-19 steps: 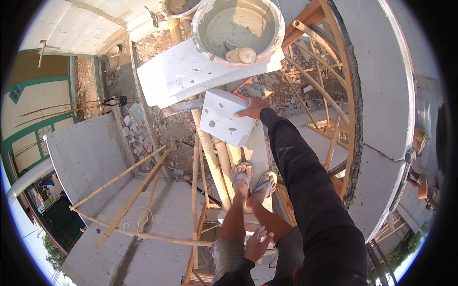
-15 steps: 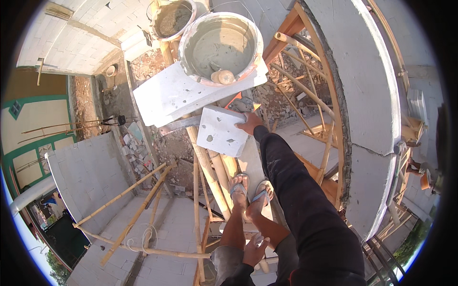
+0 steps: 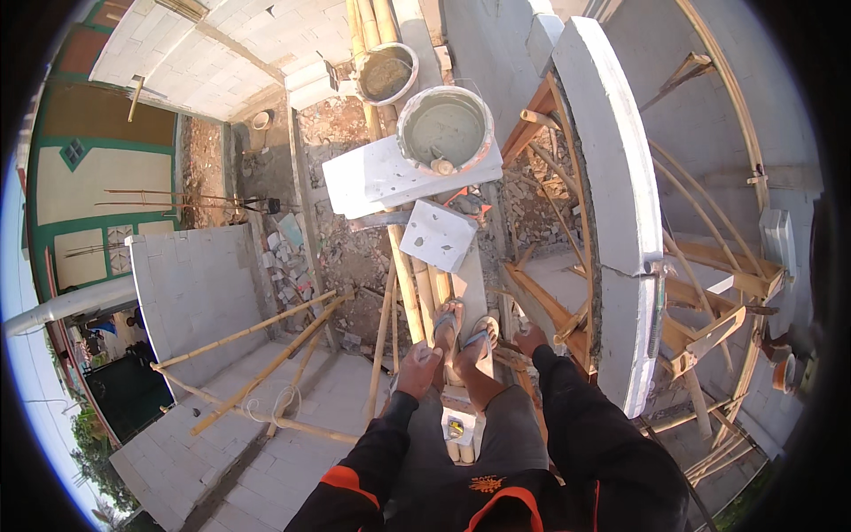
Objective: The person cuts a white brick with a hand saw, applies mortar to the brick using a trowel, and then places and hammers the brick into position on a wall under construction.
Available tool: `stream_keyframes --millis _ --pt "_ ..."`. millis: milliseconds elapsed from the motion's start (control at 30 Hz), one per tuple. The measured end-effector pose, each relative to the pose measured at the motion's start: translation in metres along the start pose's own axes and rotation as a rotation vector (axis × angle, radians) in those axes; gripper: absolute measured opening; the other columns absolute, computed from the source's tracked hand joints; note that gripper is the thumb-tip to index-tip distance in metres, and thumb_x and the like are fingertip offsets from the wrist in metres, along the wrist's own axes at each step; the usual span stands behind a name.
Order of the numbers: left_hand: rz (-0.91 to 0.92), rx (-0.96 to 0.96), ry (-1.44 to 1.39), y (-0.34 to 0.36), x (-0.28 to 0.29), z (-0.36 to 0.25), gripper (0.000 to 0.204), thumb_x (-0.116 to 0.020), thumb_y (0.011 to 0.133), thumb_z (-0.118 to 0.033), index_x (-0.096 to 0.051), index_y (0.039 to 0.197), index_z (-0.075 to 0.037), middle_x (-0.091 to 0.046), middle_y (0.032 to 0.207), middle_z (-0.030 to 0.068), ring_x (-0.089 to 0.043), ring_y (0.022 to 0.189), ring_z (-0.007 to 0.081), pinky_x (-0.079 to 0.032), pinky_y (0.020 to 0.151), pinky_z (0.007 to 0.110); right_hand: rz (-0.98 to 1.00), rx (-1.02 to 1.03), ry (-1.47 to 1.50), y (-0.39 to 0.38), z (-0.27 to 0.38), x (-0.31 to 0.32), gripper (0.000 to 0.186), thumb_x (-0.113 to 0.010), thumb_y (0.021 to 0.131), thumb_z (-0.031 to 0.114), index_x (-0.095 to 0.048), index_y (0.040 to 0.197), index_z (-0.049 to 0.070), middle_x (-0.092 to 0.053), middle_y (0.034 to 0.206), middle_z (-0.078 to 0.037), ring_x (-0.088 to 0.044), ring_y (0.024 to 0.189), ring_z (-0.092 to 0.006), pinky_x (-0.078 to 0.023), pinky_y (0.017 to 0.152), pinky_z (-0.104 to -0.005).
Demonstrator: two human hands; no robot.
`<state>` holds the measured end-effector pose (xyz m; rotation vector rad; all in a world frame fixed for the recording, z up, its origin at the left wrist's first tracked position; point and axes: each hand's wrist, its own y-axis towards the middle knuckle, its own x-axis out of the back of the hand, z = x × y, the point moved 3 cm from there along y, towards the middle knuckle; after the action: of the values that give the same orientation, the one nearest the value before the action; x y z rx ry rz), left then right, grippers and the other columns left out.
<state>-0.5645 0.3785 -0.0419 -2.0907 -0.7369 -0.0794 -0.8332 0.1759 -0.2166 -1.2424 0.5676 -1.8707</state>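
My left hand is low in the middle, above my left leg, its fingers curled together; what they hold, if anything, I cannot make out. My right hand is right of my sandalled feet, also curled, its grip unclear. Beyond my feet a speckled white block lies on the bamboo-and-board platform, touched by neither hand. Behind it are a saw blade, an orange-and-grey tool and a long white slab bearing a bucket of grey mortar. A small yellow object lies between my legs.
A smaller mortar bucket stands behind. A grey wall with timber framing runs along my right. Bamboo poles cross below on the left, near a block wall. Rubble covers ground below the platform.
My right hand has let go of the block and come back beside my right foot. My left hand has moved up and leftward. The view has shifted, so both buckets appear lower and smaller.
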Motion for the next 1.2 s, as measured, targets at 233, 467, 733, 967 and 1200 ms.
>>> stream_keyframes --millis 233,467,733,967,1200 --pt "-0.161 -0.02 0.095 -0.006 0.076 -0.017 0.059 -0.066 0.085 -0.038 -0.056 0.122 0.006 -0.066 0.11 0.0216 -0.064 0.104 0.0284 -0.048 0.09 0.037 -0.056 -0.055 0.018 -0.047 -0.019 0.044 0.06 -0.068 0.076 0.04 -0.063 0.112 -0.007 -0.067 0.101 -0.03 -0.064 0.101 -0.041 -0.049 0.086 -0.0446" --pt "-0.133 0.014 0.2 0.077 0.061 -0.015 0.05 -0.065 0.083 -0.042 -0.066 0.101 0.004 -0.068 0.093 0.0241 -0.066 0.09 0.0339 -0.048 0.082 0.042 -0.124 -0.072 0.078 0.029 0.024 0.092 0.057 -0.063 0.08 0.035 -0.059 0.118 -0.007 -0.066 0.107 -0.029 -0.064 0.102 -0.0387 -0.049 0.086 -0.043" --pt "-0.401 -0.212 0.2 0.236 0.097 -0.054 0.044 -0.063 0.085 -0.038 -0.066 0.095 0.005 -0.068 0.089 0.0241 -0.065 0.089 0.0378 -0.048 0.078 0.044 -0.128 0.05 0.186 0.162 0.14 0.087 0.053 -0.061 0.083 0.035 -0.06 0.118 -0.004 -0.065 0.109 -0.028 -0.063 0.104 -0.0406 -0.049 0.088 -0.0444" --pt "-0.368 -0.236 0.304 0.375 0.157 -0.141 0.064 -0.065 0.084 -0.048 -0.061 0.115 0.008 -0.066 0.105 0.0274 -0.063 0.103 0.0383 -0.048 0.091 0.041 -0.15 0.13 -0.25 0.254 0.228 0.071 0.054 -0.058 0.087 0.032 -0.05 0.133 0.005 -0.054 0.128 -0.023 -0.05 0.122 -0.0396 -0.042 0.1 -0.0483" --pt "-0.375 -0.378 0.52 0.483 0.174 -0.254 0.061 -0.062 0.085 -0.044 -0.059 0.12 0.006 -0.064 0.111 0.0291 -0.06 0.109 0.0422 -0.045 0.096 0.045 -0.278 0.215 -0.513 0.309 0.272 0.057 0.054 -0.058 0.088 0.027 -0.046 0.136 0.006 -0.045 0.14 -0.018 -0.037 0.134 -0.0386 -0.034 0.105 -0.055"
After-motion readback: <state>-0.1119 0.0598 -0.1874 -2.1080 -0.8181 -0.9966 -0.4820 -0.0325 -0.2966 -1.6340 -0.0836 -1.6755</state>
